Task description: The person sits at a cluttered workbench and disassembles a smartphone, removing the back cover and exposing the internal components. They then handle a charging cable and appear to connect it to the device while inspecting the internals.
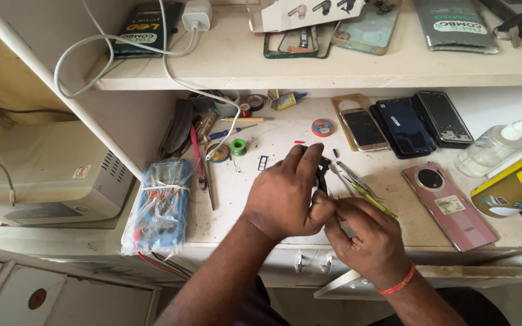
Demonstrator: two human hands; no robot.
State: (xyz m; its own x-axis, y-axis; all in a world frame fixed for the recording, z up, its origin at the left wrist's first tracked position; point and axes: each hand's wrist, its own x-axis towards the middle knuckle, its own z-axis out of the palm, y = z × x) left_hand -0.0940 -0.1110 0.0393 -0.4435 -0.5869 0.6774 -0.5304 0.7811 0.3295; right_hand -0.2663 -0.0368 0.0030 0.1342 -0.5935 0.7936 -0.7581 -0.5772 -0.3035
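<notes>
Both hands meet at the near middle of the workbench point(255, 130). The left hand point(285, 196) curls closed over a small black part point(322, 172), most of it hidden under the fingers. The right hand point(367, 238), just beside and touching it, pinches thin yellow-handled tweezers point(364, 190). To the right lies a glossy pink phone point(451, 205), with a clear plastic bottle point(493, 148) of liquid beyond. At left, a blue multimeter point(161, 205) sits wrapped in plastic.
</notes>
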